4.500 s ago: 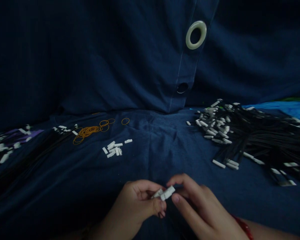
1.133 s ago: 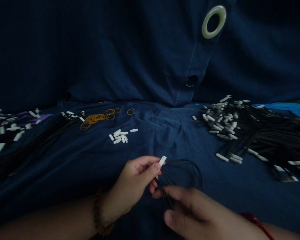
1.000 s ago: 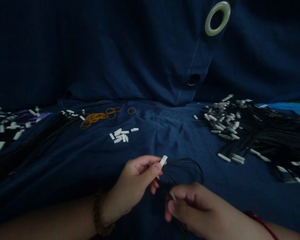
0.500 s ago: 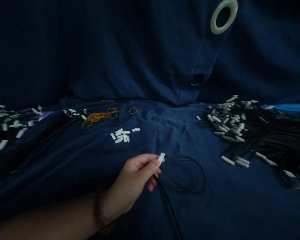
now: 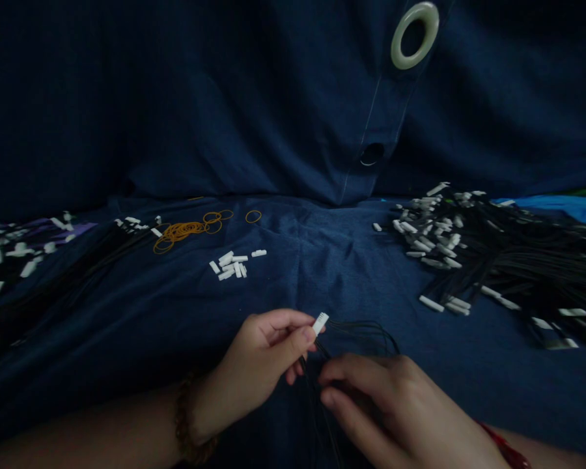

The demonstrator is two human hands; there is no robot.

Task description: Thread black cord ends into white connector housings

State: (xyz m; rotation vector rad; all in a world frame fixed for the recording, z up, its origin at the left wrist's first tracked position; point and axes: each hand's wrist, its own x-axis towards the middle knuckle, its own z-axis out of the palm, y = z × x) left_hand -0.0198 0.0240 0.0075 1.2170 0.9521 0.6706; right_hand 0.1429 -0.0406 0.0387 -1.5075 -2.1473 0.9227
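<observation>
A small white plug connector (image 5: 320, 324) is pinched between the thumb and fingers of my left hand (image 5: 268, 352). Thin black wires (image 5: 366, 326) run from the connector and loop off to the right; others hang down below my left fingers. Just below and right of the connector, my right hand (image 5: 385, 404) has its thumb and index finger nearly together around one of the black wires. That wire is dim and partly hidden by the fingers. Beyond my hands lies a small pile of loose white connectors (image 5: 232, 266) on the dark blue cloth (image 5: 312, 254).
Orange rubber bands (image 5: 185, 229) lie behind the loose connectors. A large heap of black wires with white connectors (image 5: 432, 231) spreads on the right. More bundled wires (image 5: 73, 267) lie on the left. A blue curtain with a pale ring (image 5: 398, 44) hangs at the back.
My right hand has come in from the lower right and reached the wires by the connector. My left hand still holds the connector, now slightly lower. The whole view has shifted a little.
</observation>
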